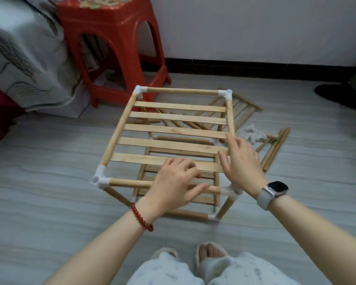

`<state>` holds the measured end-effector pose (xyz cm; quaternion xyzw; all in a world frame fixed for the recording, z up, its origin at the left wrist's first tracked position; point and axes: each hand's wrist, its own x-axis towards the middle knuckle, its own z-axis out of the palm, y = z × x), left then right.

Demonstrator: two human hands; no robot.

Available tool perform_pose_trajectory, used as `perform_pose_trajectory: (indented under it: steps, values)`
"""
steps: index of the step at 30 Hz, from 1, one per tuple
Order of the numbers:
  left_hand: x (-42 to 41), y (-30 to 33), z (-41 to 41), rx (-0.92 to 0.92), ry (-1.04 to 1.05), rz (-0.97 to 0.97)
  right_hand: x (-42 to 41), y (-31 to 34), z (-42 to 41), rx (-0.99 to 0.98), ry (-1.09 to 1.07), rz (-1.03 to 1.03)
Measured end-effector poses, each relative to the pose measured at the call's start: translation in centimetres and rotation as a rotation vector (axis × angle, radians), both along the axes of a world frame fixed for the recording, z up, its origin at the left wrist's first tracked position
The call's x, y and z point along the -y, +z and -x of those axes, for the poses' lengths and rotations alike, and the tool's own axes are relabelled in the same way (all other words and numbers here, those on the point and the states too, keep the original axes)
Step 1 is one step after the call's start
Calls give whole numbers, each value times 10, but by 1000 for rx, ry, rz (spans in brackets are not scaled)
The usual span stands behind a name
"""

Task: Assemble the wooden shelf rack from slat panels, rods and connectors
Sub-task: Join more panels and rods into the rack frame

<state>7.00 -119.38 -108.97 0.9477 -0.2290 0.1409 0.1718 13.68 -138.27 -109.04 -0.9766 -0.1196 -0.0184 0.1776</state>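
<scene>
Currently the two-tier shelf rack stands on the grey tiled floor, centre of view, right in front of the person's slippered feet. Top slat panel has five flat slats between two side rods, white plastic corner connectors at the corners: far left connector, far right connector, near left connector, near right connector partly hidden under the right wrist. Lower slat panel visible through the slats, near the floor, joined by upright rods.

Left hand is on the near front rod, thumb under or beside it, fingers curled loosely over rod and nearest slat; looks like a light grip on that rod. Red bead bracelet on the left wrist. Right hand lies over the near right end of the top panel, fingers mostly straight and spread, pressing on slat ends and right side rod, not wrapped round anything. Smartwatch on the right wrist.

Spare parts on the floor behind the rack: another slat panel, loose wooden rods, small pile of white connectors. Red plastic stool far left by the white wall, patterned bedding beside it
</scene>
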Motion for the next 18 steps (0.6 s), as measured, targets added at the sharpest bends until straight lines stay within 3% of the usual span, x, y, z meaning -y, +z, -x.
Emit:
perform_pose_trajectory:
  steps: [2,5,7,9,15,18]
  values:
    - [-45,0,12,26,155,31,-12,6,20,67,223,103]
    - [-112,-3,30,-225,405,-56,-32,-1,37,-74,537,356]
    - [-147,-4,37,-445,458,-94,-40,-8,36,-83,587,448]
    - [-162,-4,38,-546,416,-28,-38,-9,27,-31,575,456]
    - [-145,-9,60,-277,240,54,0,0,4,-59,634,553]
    - [-140,-17,67,-359,253,212,-7,8,11,-70,646,558]
